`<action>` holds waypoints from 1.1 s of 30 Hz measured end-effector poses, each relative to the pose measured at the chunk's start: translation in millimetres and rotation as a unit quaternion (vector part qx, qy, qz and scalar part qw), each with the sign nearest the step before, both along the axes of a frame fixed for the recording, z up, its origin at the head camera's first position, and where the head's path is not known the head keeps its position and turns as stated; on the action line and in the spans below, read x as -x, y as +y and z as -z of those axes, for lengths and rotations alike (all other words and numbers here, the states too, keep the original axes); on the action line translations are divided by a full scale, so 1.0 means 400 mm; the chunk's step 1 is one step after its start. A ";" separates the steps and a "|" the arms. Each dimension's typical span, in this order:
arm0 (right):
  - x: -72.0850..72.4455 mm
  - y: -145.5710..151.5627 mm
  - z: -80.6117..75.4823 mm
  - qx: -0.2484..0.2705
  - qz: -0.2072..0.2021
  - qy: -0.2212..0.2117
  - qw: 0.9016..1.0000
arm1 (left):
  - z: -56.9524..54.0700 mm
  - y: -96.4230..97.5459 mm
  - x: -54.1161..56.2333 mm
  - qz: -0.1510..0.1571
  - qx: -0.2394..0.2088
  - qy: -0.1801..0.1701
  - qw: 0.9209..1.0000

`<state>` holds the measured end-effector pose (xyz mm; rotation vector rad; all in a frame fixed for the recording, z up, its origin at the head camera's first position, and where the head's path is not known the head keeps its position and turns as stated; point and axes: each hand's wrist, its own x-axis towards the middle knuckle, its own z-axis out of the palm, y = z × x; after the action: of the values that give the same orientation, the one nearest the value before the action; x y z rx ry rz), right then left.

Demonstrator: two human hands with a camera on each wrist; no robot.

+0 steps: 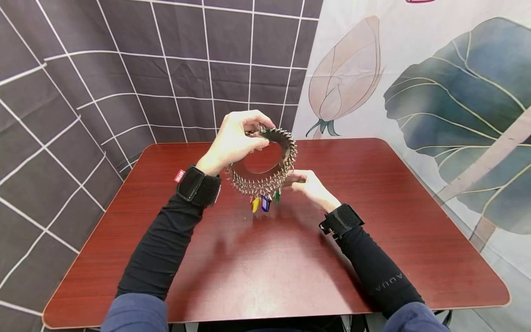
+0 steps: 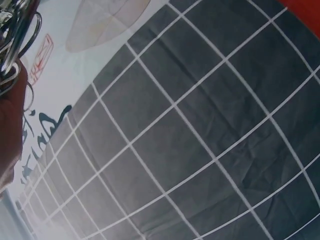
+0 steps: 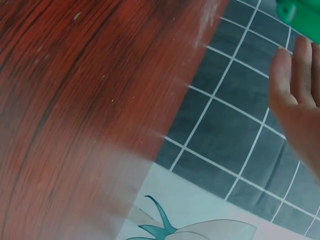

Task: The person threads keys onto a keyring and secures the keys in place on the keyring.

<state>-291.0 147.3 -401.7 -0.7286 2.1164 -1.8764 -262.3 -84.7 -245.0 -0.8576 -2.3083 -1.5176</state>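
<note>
Above the middle of the table, a wide metal ring point(image 1: 290, 150) fringed with many small metal hooks or clasps is held up at a tilt. My left hand point(image 1: 236, 140) pinches its upper left rim between thumb and fingers. In the left wrist view only a bit of shiny metal hooks point(image 2: 10, 40) and part of that hand show at the left edge. Along the ring's bottom hang a yellow tag point(image 1: 255, 204), a blue tag point(image 1: 265, 203) and a green tag point(image 1: 276, 196). My right hand point(image 1: 309, 186) is at the ring's lower right, fingers extended beside the green tag in the right wrist view.
The reddish-brown wooden table point(image 1: 232, 276) has rounded corners and lies under both arms. Behind it hang a dark grey cloth with white grid lines point(image 1: 186, 78) and a white cloth with a flower bud and large leaf print point(image 1: 452, 87).
</note>
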 end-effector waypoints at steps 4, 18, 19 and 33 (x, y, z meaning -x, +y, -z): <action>0.004 0.009 0.006 0.066 0.011 -0.001 0.998 | 0.039 0.001 0.006 -0.029 -0.013 -0.023 0.999; 0.003 0.017 0.006 0.103 0.052 0.028 0.993 | 0.219 -0.052 0.047 -0.054 -0.194 -0.156 0.967; 0.003 0.017 0.006 0.101 0.053 0.030 0.993 | 0.232 -0.059 0.052 -0.056 -0.209 -0.171 0.961; -0.005 0.017 0.006 0.103 0.051 0.009 0.993 | 0.371 -0.151 0.116 -0.120 -0.282 -0.324 0.895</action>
<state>-289.0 154.0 -404.2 -0.6943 2.0257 -2.1747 -308.8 -145.2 -393.4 0.1108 -2.0039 -2.4173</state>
